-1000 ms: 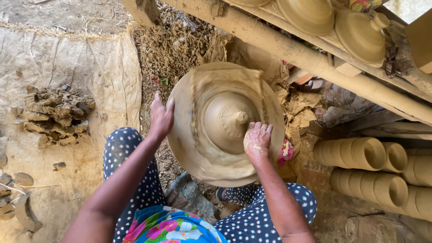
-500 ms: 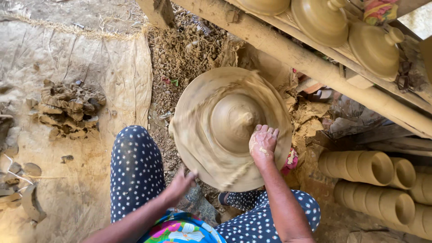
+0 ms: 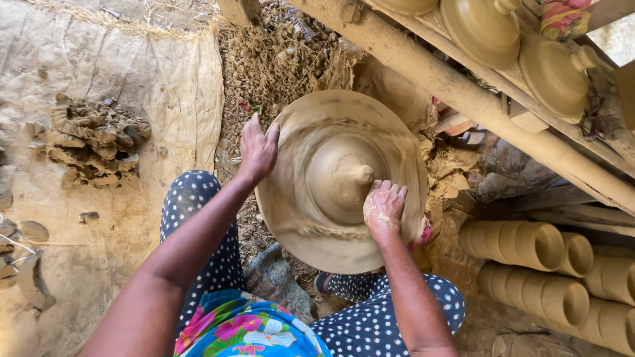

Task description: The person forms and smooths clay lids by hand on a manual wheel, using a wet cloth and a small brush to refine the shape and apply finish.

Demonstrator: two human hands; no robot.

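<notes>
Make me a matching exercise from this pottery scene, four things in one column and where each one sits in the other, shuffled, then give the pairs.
Things:
1. left hand
2. right hand
3. pile of clay lumps
4. stacked clay cups

Places:
A. lying on their sides at the lower right of the view
B. on the cloth at the left of the view
C. on the left rim of the clay-coated wheel
D. beside the knob of the clay mound at the wheel's centre

Pairs: 1-C, 2-D, 3-B, 4-A
</notes>
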